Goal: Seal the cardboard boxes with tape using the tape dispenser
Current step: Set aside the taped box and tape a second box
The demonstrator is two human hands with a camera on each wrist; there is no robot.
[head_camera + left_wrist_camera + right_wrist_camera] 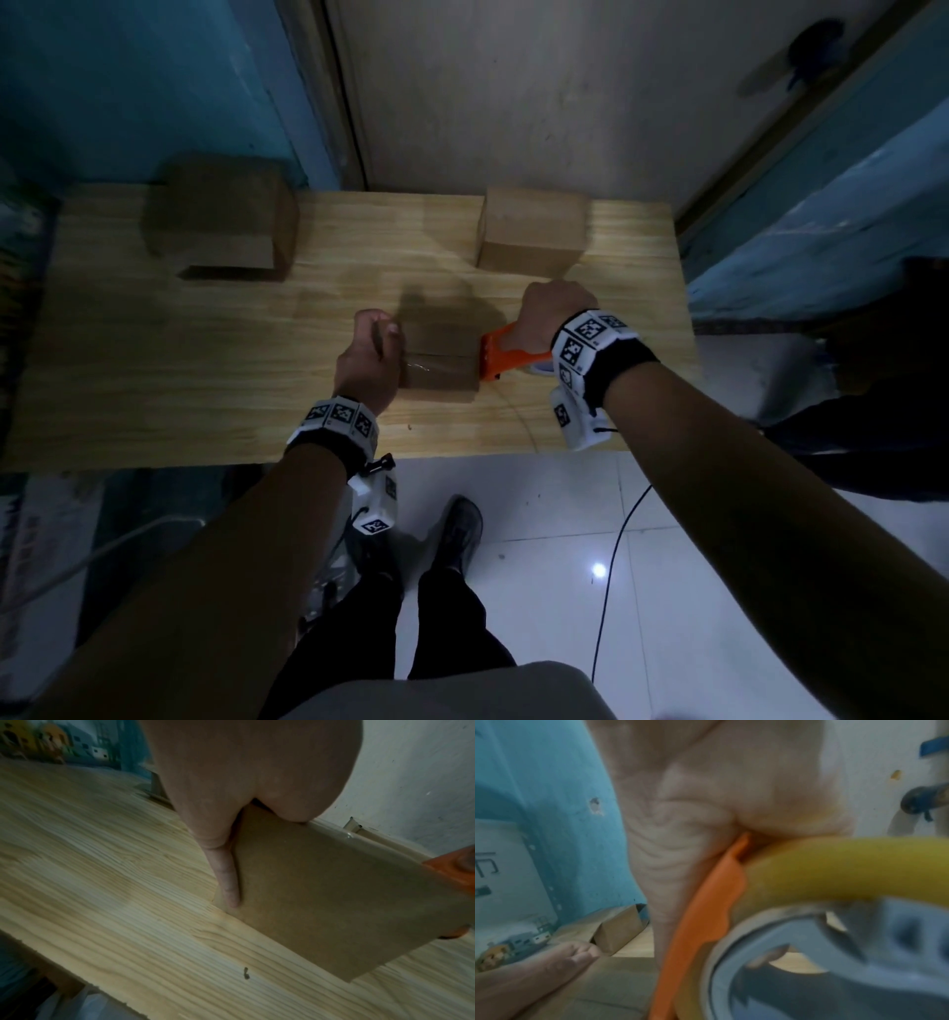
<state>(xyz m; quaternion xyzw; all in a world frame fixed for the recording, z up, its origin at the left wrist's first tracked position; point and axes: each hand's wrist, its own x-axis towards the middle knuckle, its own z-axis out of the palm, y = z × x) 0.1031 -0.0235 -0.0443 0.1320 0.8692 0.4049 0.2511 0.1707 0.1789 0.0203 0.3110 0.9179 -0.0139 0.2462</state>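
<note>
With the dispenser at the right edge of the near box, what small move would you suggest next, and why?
Probably tilt the orange tape dispenser down over that edge to cut the tape: clear tape already spans the near box top, the right hand grips the handle, and the left hand steadies the far side.

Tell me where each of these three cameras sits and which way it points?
Head: worn on the head, looking down at the table, both forearms, legs and shoes.
Left wrist: looks along the left hand, whose finger lies against the box.
Right wrist: looks along the right hand gripping the orange dispenser with its tape roll; the left hand shows at lower left.
Shared: all three show the box and dispenser.
</note>
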